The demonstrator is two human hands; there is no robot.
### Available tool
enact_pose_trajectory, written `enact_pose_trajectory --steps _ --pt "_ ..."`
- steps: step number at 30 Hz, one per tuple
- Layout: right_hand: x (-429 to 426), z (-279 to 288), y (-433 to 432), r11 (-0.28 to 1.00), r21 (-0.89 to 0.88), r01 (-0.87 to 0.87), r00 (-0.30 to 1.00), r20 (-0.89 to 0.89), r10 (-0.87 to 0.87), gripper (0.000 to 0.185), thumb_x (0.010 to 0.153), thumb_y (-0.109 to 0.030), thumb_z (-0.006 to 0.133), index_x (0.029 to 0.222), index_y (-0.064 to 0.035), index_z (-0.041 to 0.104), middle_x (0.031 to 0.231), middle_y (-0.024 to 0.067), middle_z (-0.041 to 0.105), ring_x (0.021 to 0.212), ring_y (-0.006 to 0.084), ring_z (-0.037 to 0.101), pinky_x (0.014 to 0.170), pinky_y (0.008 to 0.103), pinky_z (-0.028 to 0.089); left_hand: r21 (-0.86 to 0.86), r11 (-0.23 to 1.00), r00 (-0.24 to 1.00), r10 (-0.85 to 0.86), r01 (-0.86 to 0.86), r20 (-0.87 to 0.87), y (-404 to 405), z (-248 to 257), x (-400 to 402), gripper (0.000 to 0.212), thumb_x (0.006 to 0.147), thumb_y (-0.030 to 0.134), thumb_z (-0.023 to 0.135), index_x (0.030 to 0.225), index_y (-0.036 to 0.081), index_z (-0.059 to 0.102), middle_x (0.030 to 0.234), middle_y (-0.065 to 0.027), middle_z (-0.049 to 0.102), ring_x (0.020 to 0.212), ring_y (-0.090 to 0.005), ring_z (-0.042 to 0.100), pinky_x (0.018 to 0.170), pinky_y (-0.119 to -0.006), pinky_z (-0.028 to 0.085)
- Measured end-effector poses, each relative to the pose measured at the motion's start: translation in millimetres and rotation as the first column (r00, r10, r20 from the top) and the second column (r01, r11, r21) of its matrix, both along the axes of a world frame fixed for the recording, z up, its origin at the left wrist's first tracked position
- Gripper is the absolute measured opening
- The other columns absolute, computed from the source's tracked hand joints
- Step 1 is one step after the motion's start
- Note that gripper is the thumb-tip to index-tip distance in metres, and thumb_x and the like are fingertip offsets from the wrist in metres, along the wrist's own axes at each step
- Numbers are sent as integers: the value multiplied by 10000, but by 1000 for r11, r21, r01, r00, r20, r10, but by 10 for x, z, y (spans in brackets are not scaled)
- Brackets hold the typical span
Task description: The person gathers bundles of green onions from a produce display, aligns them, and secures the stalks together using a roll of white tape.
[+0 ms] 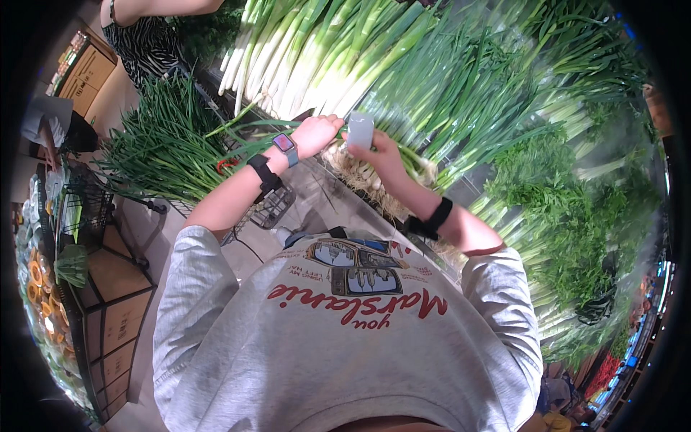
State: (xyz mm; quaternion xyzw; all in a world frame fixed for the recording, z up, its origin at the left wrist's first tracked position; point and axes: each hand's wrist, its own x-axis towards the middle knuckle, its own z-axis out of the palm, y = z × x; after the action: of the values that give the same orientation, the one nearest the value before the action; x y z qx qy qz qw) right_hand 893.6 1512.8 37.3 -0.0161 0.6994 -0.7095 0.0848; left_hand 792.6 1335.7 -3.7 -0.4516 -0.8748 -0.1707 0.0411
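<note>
My left hand (317, 135), with a smartwatch on its wrist, is curled above the near edge of the vegetable display. Long green leaves (264, 131) pass behind this wrist, and a bit of green shows by the fingertips; whether the fingers grip it is hidden. My right hand (380, 156) holds a small whitish rectangular object (360, 130) upright between thumb and fingers; its kind is unclear. Under the right hand lie scallions with white bulbs and tangled roots (351, 167). Thick leeks or large green onions (324, 59) are piled beyond both hands.
A heap of long green leaves (167, 135) rests on a cart at left, with a red tie. Leafy greens (561, 200) and long-leaved bunches (469, 81) fill the right. A person in a patterned garment (148, 48) stands far left. A produce stand (102, 313) is lower left.
</note>
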Motion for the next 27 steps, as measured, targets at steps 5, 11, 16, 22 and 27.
enact_pose_trajectory --steps 5,11,16,22,27 --pt "327 -293 198 945 324 -45 962 -240 128 387 690 -175 728 1069 -152 652 1098 59 562 1080 206 431 947 335 346 146 989 991 -27 8 133 15 275 51 243 784 189 616 921 3 540 857 -177 582 822 -373 561 714 -419 459" --pt "74 -544 510 934 259 -246 924 -227 306 297 738 -94 659 1029 -58 610 1045 98 583 977 252 539 899 342 396 235 971 922 -129 43 366 -11 558 259 202 798 150 611 928 4 559 795 -150 597 750 -304 594 682 -352 463" --pt "-127 -619 541 779 492 -390 839 -160 521 399 822 -113 560 1204 -48 465 1063 139 561 996 231 536 854 339 427 300 953 844 -188 33 502 -185 855 399 234 821 163 598 968 -12 545 820 -183 584 785 -335 584 696 -367 459" --pt "-575 -676 390 865 -61 -498 865 40 501 609 838 -148 547 1370 -30 275 1320 106 405 1145 219 458 947 316 364 199 975 811 -193 97 552 -494 856 551 255 800 138 629 983 9 507 863 -143 562 794 -320 566 673 -361 442" --pt "-654 -88 196 625 -547 -557 783 -95 615 838 799 -460 563 1388 5 191 1367 122 356 1258 212 347 1031 374 276 21 961 866 -259 277 428 -671 569 569 307 742 98 626 1000 24 475 910 -128 519 841 -335 548 693 -414 452"
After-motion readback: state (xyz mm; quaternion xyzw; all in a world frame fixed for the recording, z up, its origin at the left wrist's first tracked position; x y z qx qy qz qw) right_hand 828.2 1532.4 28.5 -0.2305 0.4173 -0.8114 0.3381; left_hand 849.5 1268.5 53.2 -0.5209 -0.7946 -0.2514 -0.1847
